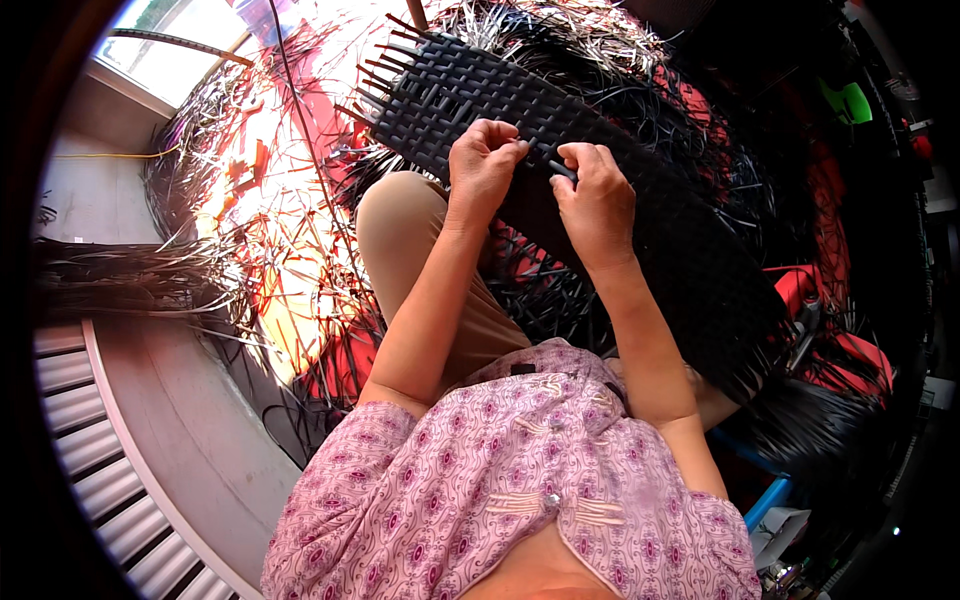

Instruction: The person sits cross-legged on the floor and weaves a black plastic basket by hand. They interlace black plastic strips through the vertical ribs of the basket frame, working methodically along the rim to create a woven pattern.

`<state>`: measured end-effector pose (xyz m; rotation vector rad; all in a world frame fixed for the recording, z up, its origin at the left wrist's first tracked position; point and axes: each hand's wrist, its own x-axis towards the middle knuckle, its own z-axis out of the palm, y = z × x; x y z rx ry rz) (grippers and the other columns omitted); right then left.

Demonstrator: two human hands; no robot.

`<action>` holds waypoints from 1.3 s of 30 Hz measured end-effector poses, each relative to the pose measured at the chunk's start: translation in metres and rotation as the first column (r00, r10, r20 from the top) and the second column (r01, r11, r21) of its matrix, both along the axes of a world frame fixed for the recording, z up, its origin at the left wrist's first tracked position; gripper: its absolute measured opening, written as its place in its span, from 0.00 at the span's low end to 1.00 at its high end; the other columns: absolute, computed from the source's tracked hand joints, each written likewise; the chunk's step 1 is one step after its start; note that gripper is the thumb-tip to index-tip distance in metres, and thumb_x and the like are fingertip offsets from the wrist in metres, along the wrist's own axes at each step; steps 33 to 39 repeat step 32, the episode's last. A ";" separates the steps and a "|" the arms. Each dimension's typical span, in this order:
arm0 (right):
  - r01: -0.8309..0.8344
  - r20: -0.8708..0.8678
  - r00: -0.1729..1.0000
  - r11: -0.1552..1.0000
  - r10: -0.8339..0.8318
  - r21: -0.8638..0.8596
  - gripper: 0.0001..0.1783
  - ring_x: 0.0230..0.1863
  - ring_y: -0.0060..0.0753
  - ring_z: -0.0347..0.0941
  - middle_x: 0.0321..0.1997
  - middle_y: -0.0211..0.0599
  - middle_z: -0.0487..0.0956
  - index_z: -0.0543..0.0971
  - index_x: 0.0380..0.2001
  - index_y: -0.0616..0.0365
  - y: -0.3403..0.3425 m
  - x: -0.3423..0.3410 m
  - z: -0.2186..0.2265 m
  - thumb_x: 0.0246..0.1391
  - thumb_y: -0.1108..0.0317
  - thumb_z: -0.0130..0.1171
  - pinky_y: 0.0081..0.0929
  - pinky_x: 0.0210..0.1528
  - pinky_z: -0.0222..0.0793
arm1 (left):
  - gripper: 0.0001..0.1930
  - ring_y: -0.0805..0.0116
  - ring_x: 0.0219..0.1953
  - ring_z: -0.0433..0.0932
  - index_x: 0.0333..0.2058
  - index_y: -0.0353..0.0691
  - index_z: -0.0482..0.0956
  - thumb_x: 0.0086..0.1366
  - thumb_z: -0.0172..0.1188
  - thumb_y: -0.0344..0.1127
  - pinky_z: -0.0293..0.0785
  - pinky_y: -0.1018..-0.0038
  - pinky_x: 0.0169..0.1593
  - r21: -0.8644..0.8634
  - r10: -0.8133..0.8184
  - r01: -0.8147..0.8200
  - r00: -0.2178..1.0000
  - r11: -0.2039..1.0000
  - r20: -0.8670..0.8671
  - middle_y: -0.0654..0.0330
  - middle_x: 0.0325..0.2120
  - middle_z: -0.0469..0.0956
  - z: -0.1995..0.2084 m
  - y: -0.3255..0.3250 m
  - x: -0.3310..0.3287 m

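Observation:
A long black woven panel [470, 95] slants across my lap, from the upper left down to the lower right. Loose strip ends stick out along its far left end. My left hand [482, 170] is closed in a pinch at the panel's near edge; what lies between thumb and forefinger is too small to make out. Just to the right, my right hand [597, 205] pinches a short dark length of black strip [563, 171] at the same edge. Both hands are close together, a small gap apart.
Loose black strips [540, 50] lie heaped behind the panel and over the red floor covering [345, 350]. A thick bundle of strips [130, 275] rests at the left, above a slatted grey-white rack [110, 470]. A bright green object [848, 102] is at the far right.

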<state>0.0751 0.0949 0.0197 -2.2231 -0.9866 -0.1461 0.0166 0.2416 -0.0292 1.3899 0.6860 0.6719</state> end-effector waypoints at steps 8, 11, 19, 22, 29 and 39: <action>-0.094 -0.144 0.977 0.927 0.155 0.362 0.15 0.42 0.37 0.82 0.41 0.41 0.83 0.81 0.45 0.60 0.010 0.016 0.010 0.52 0.78 0.65 0.32 0.47 0.77 | 0.07 0.84 0.25 0.70 0.38 0.39 0.81 0.62 0.68 0.29 0.66 0.83 0.30 0.033 0.102 -0.108 0.983 0.994 0.152 0.71 0.27 0.77 0.061 0.038 -0.032; -0.151 -0.385 0.858 0.882 0.342 0.447 0.13 0.45 0.27 0.82 0.43 0.40 0.85 0.82 0.48 0.64 0.028 0.023 0.020 0.60 0.73 0.63 0.26 0.49 0.76 | 0.08 0.82 0.31 0.77 0.38 0.35 0.82 0.60 0.68 0.27 0.74 0.82 0.37 0.099 -0.042 0.026 0.986 0.995 0.163 0.67 0.30 0.80 0.079 0.032 -0.034; -0.196 -0.568 0.661 0.843 0.491 0.500 0.11 0.33 0.12 0.74 0.31 0.25 0.83 0.85 0.43 0.60 0.032 0.035 0.018 0.65 0.64 0.62 0.12 0.39 0.67 | 0.09 0.82 0.32 0.76 0.41 0.37 0.81 0.63 0.68 0.29 0.73 0.83 0.36 0.166 -0.233 0.201 0.950 0.965 0.207 0.68 0.31 0.80 0.084 0.033 -0.022; -0.061 -0.604 0.697 0.871 0.386 0.487 0.08 0.27 0.10 0.71 0.27 0.23 0.80 0.85 0.38 0.58 0.029 0.036 0.014 0.63 0.65 0.64 0.10 0.33 0.65 | 0.12 0.77 0.31 0.80 0.42 0.33 0.81 0.60 0.67 0.29 0.77 0.79 0.34 0.003 -0.235 0.239 0.954 0.971 0.185 0.62 0.31 0.83 0.068 0.043 -0.018; 0.062 -0.679 0.664 0.882 0.313 0.467 0.07 0.24 0.12 0.72 0.26 0.23 0.80 0.85 0.37 0.59 0.029 0.041 0.000 0.61 0.66 0.66 0.10 0.28 0.67 | 0.12 0.60 0.37 0.85 0.41 0.40 0.83 0.57 0.66 0.33 0.79 0.65 0.44 0.605 -0.011 0.189 0.958 0.774 -0.286 0.55 0.35 0.86 0.027 0.034 -0.011; 0.096 -0.701 0.652 0.885 0.289 0.455 0.08 0.24 0.13 0.72 0.26 0.24 0.80 0.85 0.37 0.60 0.030 0.041 0.001 0.61 0.66 0.66 0.11 0.28 0.67 | 0.18 0.61 0.45 0.84 0.45 0.41 0.82 0.56 0.70 0.37 0.76 0.64 0.53 0.638 0.047 0.315 0.875 0.703 -0.483 0.55 0.38 0.86 0.035 0.022 -0.009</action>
